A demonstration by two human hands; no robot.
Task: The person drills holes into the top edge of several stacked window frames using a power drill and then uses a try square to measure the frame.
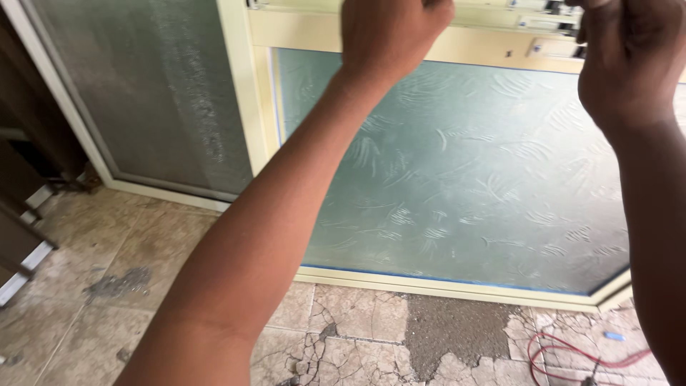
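Note:
My left hand (389,36) is raised with its fingers curled against the cream top rail (486,44) of a window frame. My right hand (629,61) is also raised, fingers closed near a small metal fitting (550,48) on the same rail; what it grips is cut off by the upper edge of the view. Below the rail stands a pane of patterned frosted green glass (464,179), set in the cream frame (443,284) which rests on the floor.
A second frosted panel in a white frame (143,100) leans at the left. The tiled floor (114,264) is cracked, with a bare cement patch (450,329). A red cable (572,354) lies at the lower right. Dark wooden pieces (21,236) sit at the far left.

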